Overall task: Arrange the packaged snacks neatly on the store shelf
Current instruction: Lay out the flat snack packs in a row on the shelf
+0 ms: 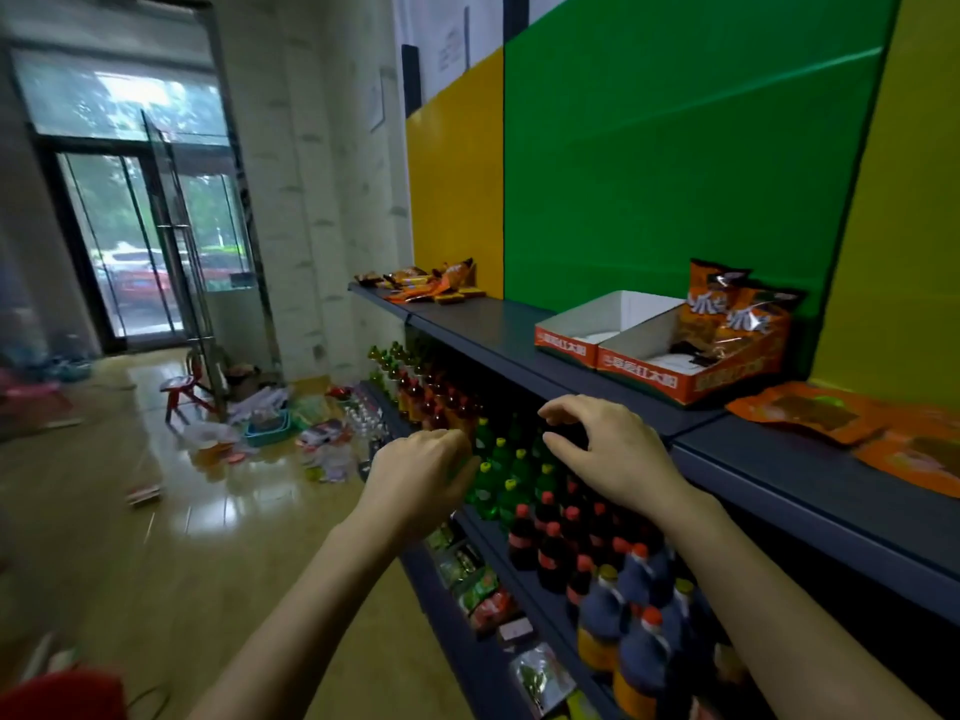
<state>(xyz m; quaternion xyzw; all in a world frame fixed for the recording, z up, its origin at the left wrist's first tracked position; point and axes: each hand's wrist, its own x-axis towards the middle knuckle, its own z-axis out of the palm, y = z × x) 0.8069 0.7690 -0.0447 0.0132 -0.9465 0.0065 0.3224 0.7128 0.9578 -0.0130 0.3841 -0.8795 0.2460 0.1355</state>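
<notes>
Two orange display boxes [644,350] sit side by side on the dark top shelf [498,330], against a green wall panel [675,148]; their front lips carry white Chinese lettering on orange, too soft to read with certainty. The right box holds several orange snack bags [727,314] standing upright at its back, each printed with large white characters (one looks like 爪, though blur makes this unsure) and a dark top corner. The left box looks nearly bare, showing its white inside. Further right on the same shelf lie flat orange pouches [831,413] with brownish picture panels, overlapping one another. At the far left end of the shelf, before a yellow panel [457,189], a loose heap of small orange and brown packets [426,285] lies untidily. The left hand [415,480] hovers in front of the shelf edge, fingers curled inward, and nothing can be seen in it. The right hand [608,449] is near the shelf edge, fingers bent and spread like a claw, thumb below, gripping nothing. Beneath them stand green bottles [498,470], dark red-capped cola bottles [550,543] and blue jugs [634,615], their labels unreadable.
</notes>
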